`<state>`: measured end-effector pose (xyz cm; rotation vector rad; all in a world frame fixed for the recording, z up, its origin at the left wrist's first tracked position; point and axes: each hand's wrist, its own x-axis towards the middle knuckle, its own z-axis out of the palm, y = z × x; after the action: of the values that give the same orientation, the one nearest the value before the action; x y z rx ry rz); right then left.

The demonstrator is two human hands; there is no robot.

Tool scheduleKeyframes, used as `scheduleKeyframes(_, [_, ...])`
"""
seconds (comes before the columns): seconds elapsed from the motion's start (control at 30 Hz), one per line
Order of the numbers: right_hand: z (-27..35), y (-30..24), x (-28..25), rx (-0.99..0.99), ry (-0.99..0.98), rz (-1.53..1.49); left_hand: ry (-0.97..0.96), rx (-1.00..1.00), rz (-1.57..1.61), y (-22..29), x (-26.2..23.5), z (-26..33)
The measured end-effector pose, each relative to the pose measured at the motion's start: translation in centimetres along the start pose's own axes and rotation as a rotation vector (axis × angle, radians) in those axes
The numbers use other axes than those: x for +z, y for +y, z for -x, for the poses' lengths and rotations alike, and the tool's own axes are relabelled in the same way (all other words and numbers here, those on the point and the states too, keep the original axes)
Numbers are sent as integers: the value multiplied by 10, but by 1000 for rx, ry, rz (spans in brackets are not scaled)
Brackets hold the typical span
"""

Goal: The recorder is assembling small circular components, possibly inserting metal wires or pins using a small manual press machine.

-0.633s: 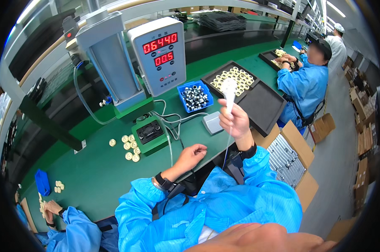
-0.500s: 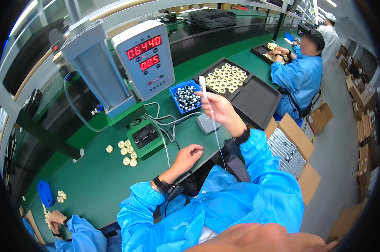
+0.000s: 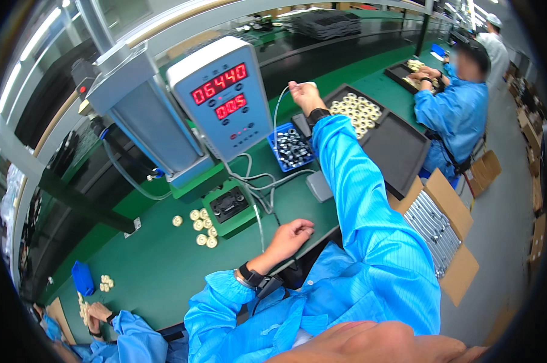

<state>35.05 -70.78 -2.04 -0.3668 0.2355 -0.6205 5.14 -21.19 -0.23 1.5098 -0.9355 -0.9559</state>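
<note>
My right hand [image 3: 307,98] is raised beyond the blue bin, its fingers closed on a thin white cord [image 3: 276,118]. The cord bends out from the fingers and hangs down in front of the bin. Small black and silver cylindrical parts [image 3: 293,149] fill the blue bin [image 3: 284,167]. My left hand [image 3: 288,241] rests near the front edge of the green bench, fingers loosely bent and a little apart, with nothing visible in it. Left of it, a black fixture [image 3: 229,204] sits on the green press base [image 3: 237,225]. Several cream rings [image 3: 201,240] lie beside that base.
A digital display box [image 3: 222,100] with red numerals stands beside the grey press cylinder [image 3: 149,118]. Cream rings fill part of the black tray [image 3: 394,154]. An open carton [image 3: 449,209] holds metal tubes. Co-workers sit at right and lower left. Grey cables cross the bench.
My right hand has moved forward, away from me, with the white cord. The cord hung toward my lap and now loops by the blue bin. My left hand stays near the bench edge.
</note>
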Motion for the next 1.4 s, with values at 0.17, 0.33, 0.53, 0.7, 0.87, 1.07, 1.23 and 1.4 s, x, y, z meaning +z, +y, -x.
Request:
scheduleKeyframes(0.17, [65,105,79,128,99,89,154,-70,30,-11,-7,10])
scheduleKeyframes(0.33, [106,88,94,230,-68,436,128,-39,28,0,-8,10])
scheduleKeyframes(0.53, [150,72,103,288,-382,964,134,-39,28,-6,-8,10])
scheduleKeyframes(0.7, [208,67,109,-192,-906,1736,146,-21,-11,-6,-7,9])
scheduleKeyframes(0.87, [244,66,92,-191,-1048,1997,143,-11,-3,-8,-7,9])
scheduleKeyframes(1.07, [243,78,75,-348,-981,2020,155,26,-83,-3,-9,10])
scheduleKeyframes(1.23, [254,93,85,-347,-1020,1990,212,149,-214,-12,-7,6])
scheduleKeyframes(1.4, [237,96,73,-391,-986,1952,224,154,-195,-10,-6,7])
